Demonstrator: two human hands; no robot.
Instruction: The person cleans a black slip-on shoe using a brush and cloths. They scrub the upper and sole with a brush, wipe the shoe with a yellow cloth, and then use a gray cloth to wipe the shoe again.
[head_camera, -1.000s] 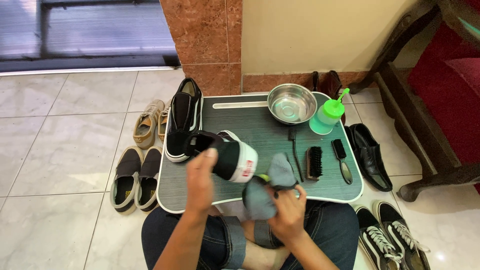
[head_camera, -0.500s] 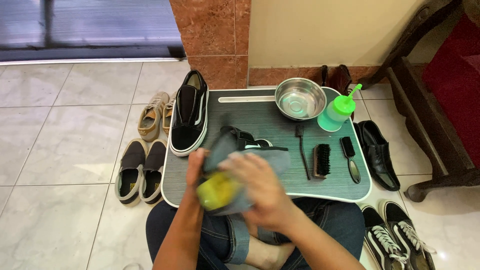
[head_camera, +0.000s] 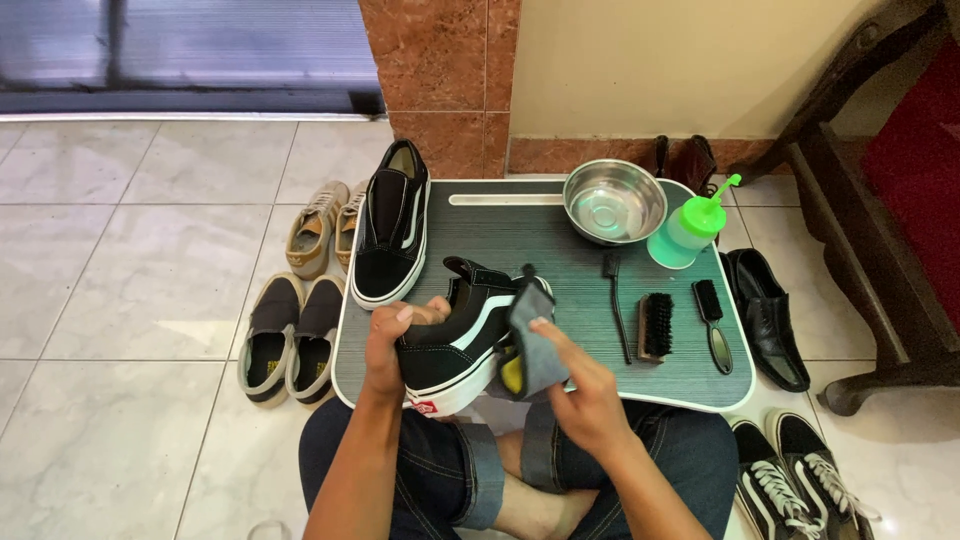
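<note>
Whereas half a second ago the black sneaker was turned with its yellow insole up and half buried under both hands, it now lies on its side at the near edge of the worktop (head_camera: 560, 385), white stripe and white sole facing the camera. The black sneaker (head_camera: 455, 340) is gripped at the heel end by the left hand (head_camera: 385, 345), fingers wrapped round it and thumb on top. The right hand (head_camera: 580, 385) holds a grey cloth (head_camera: 535, 345) pressed against the toe end of the shoe, with a patch of yellow showing just beneath the cloth. Judging from that turn, the wiping has passed from the inside or top of the shoe to its side and toe.

Its mate, a second black sneaker (head_camera: 392, 225), lies flat at the far left of the worktop, untouched. A steel bowl (head_camera: 613, 200) and a green-capped bottle (head_camera: 688, 232) stand at the far right; three brushes (head_camera: 655, 325) lie to the right of the cloth, apart from it. Other pairs of shoes (head_camera: 290, 330) wait on the tiled floor on both sides.
</note>
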